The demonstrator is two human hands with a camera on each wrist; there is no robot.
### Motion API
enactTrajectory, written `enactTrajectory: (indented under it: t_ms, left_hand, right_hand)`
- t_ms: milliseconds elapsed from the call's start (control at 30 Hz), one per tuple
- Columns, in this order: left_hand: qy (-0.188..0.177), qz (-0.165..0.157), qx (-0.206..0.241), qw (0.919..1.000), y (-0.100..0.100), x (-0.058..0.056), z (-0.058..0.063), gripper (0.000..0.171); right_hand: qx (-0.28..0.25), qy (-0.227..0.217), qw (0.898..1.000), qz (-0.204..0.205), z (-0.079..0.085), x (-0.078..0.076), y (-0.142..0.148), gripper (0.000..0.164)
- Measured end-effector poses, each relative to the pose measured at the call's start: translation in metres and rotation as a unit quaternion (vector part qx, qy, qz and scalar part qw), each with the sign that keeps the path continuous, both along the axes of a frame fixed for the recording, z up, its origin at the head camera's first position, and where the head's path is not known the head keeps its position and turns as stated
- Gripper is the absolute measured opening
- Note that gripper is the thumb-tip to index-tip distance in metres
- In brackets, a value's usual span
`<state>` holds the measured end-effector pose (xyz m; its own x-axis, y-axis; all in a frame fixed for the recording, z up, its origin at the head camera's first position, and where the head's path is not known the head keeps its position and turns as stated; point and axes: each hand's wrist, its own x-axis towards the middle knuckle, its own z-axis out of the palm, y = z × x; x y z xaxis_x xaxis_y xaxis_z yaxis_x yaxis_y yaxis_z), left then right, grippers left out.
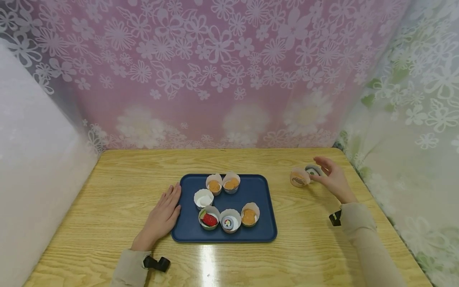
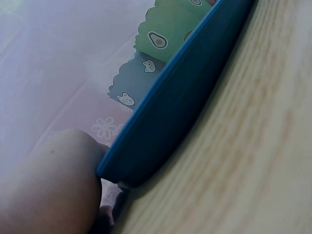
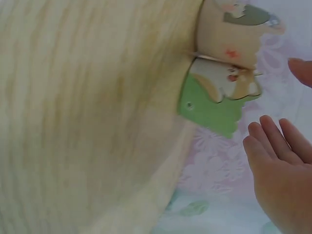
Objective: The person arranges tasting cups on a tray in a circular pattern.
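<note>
My left hand [image 1: 160,213] lies flat at the left edge of a blue tray [image 1: 263,211], fingers straight and touching its rim. In the left wrist view, part of that hand [image 2: 53,180] meets the tray's corner. To the right of the tray, my right hand [image 1: 335,181] hovers beside two paper baking cups, thumb and fingers apart. One cup [image 1: 298,177] has a brown piece in it; the other cup [image 1: 314,170] shows white and green contents. The right wrist view shows a gap between the fingers [image 3: 265,141] and a green cup [image 3: 209,109] with an animal print.
Several paper cups stand on the tray. Two at the back, a left cup [image 1: 214,185] and a right cup [image 1: 231,183], hold orange pieces. Others hold white filling [image 1: 204,200], a strawberry [image 1: 209,220], a roll-like slice [image 1: 228,222] and an orange piece [image 1: 249,216]. Flowered curtains [image 1: 215,79] border the table.
</note>
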<state>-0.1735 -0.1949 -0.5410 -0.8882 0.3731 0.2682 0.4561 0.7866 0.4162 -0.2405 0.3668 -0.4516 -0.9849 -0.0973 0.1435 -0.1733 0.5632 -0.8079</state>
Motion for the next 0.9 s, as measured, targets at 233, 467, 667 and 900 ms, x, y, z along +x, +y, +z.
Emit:
enactTrajectory:
  t_ms: [233, 467, 667, 900]
  left_hand:
    - [0.002, -0.003, 0.001, 1.0, 0.001, 0.0, 0.0, 0.061]
    - [0.008, -0.002, 0.0, 1.0, 0.0, 0.0, 0.0, 0.061]
    - [-0.002, -0.003, -0.003, 1.0, 0.0, 0.001, 0.002, 0.061]
    - [0.004, -0.002, -0.005, 1.0, 0.0, 0.0, 0.002, 0.061]
  right_hand:
    - [0.013, -0.075, 0.997, 0.006, -0.017, -0.009, 0.016, 0.084]
    - [0.038, -0.102, 0.994, 0.019, -0.024, -0.018, 0.018, 0.084]
    - [0.05, -0.091, 0.995, 0.011, -0.032, -0.023, 0.022, 0.076]
    - [0.062, -0.076, 0.995, -0.004, -0.037, -0.024, 0.025, 0.066]
